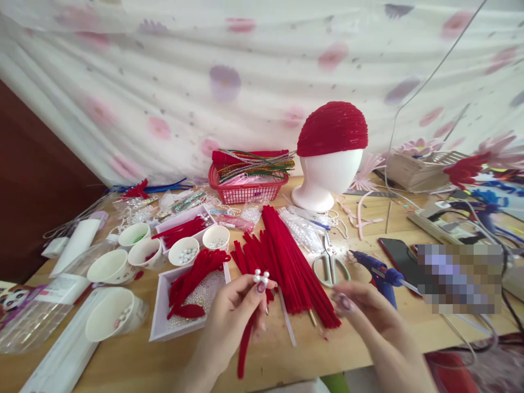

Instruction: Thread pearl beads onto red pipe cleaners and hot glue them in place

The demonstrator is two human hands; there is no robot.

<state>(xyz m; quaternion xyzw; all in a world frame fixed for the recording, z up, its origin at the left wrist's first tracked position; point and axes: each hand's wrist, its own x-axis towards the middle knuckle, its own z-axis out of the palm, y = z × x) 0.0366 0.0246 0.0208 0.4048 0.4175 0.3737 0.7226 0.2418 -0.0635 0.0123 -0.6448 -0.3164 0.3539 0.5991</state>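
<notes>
Your left hand (234,305) pinches white beads (261,278), nearer them than your right, with a red strip (244,349) pointing down toward you. Well apart, right of the beads, your right hand (370,311) curls, contents unclear; beyond lie red stems (295,262) and scissors (327,263).

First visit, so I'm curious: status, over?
Left grip pinching white beads, red strip hanging below. Right grip raised apart; cannot tell if holding anything. Scissors and glue gun on table, beyond right grip.

Hands (238,303) with glossy purplish nails (261,287)
</notes>
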